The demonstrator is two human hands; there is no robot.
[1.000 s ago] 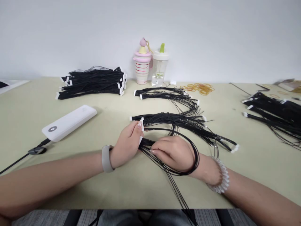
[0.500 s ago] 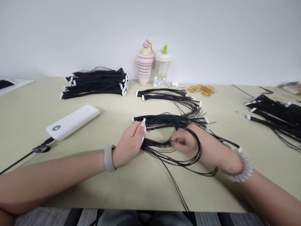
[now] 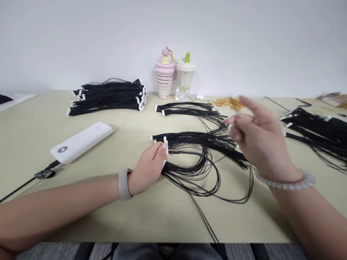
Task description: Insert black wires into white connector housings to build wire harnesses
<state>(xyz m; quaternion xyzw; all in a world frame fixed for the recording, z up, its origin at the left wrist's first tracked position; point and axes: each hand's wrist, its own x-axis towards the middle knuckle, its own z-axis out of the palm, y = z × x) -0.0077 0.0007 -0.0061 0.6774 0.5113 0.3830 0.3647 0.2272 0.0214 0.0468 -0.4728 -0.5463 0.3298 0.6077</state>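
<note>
My left hand (image 3: 148,167) rests on the table, fingers closed round the white-tipped ends of a bundle of thin black wires (image 3: 195,173). The wires loop out to the right and trail off the table's front edge. My right hand (image 3: 258,139) is raised above the table to the right, blurred by motion, fingers partly curled with the index finger out; whether it pinches anything I cannot make out. Behind the held bundle lies a loose bunch of black wires (image 3: 200,139) with white end connectors.
A tall stack of wire bundles (image 3: 108,96) lies at back left, another bunch (image 3: 189,108) behind the middle, more wires (image 3: 320,128) at right. A white power bank (image 3: 81,142) with a cable sits left. Two drink bottles (image 3: 173,77) and rubber bands (image 3: 230,102) stand by the wall.
My right hand has let go of the wire loops near my left hand and risen up and to the right. The loops now lie slack on the table. My left hand has stayed put.
</note>
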